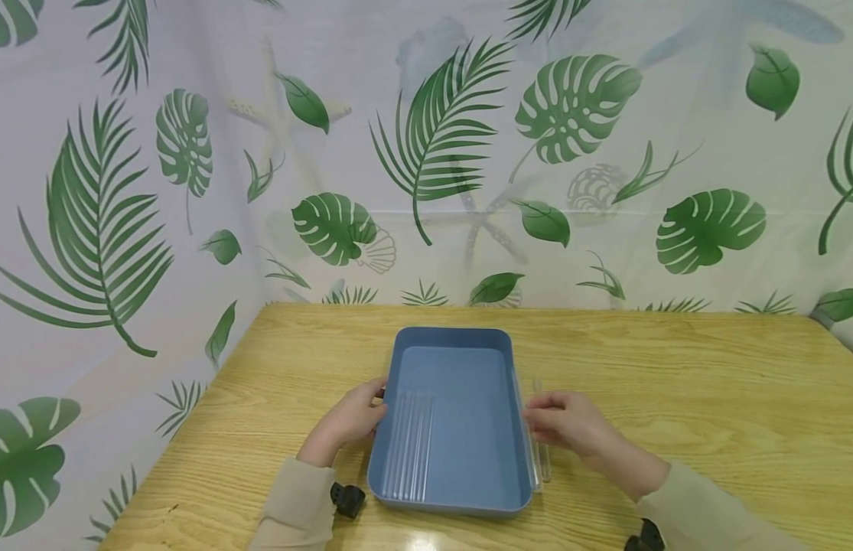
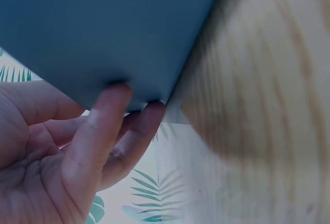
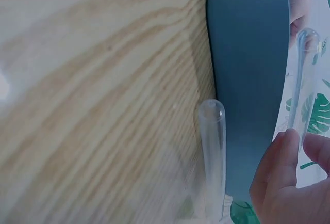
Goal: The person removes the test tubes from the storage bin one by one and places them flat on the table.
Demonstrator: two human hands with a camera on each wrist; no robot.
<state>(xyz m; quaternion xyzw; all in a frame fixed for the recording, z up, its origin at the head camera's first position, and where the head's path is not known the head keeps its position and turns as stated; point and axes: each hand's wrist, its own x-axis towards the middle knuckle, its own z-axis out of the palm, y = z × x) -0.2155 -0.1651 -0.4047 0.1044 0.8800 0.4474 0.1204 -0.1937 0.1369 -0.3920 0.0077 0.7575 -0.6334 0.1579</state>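
Note:
A blue rectangular tray [image 1: 467,428] stands on the table, with several clear test tubes [image 1: 408,448] lying side by side in its left half. At the tray's left side, my left hand [image 1: 357,413] rests its fingertips [image 2: 121,97] against the outer wall near the rim. My right hand [image 1: 571,422] pinches one clear test tube [image 3: 308,74] between thumb and fingers, close along the tray's right rim. Its rounded end points toward the person. Another test tube [image 3: 214,152] lies on the table beside the tray's right wall, partly beneath the right hand in the head view.
The light wooden table [image 1: 708,398] extends on both sides of the tray. A leaf-printed cloth [image 1: 454,153] hangs behind it and along the left. Black wrist cameras [image 1: 347,500] sit at both sleeves.

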